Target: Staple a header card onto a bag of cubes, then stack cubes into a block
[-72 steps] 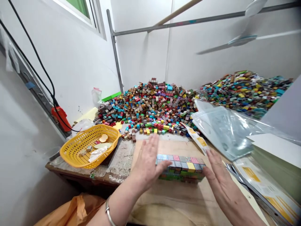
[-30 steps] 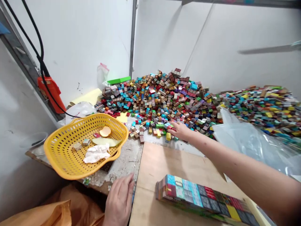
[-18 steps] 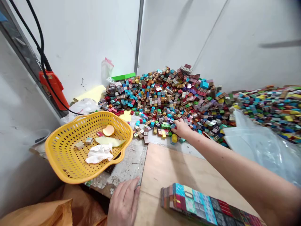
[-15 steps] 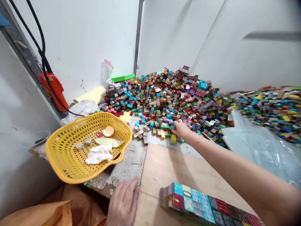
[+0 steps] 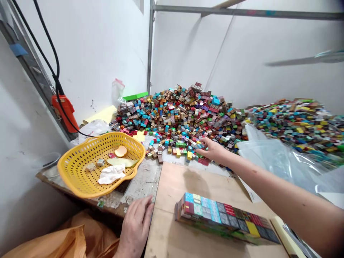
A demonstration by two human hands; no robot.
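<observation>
My right hand (image 5: 213,151) reaches over the near edge of a big heap of small patterned cubes (image 5: 185,114). Thumb and forefinger pinch a small blue block (image 5: 199,146), partly hidden by the fingers. Just below that hand lies a red piece (image 5: 204,161). On the left, my left hand (image 5: 135,225) lies flat beside the board's edge, fingers stretched out and holding nothing. A long bar of joined cubes (image 5: 223,218), blue, grey, red and yellow on top, sits on the wooden board (image 5: 172,200) beneath my right forearm.
Left of the board stands a yellow perforated basket (image 5: 88,186) holding white tissue, peel and a few cubes. Clear plastic bags (image 5: 266,154) lie at right, before a second heap (image 5: 301,122). An orange plug box (image 5: 64,111) with black cables hangs by the wall.
My right hand has shifted slightly right along the heap's edge, with the blue block between its fingers. My left hand stays by the board. The camera view has tilted up.
</observation>
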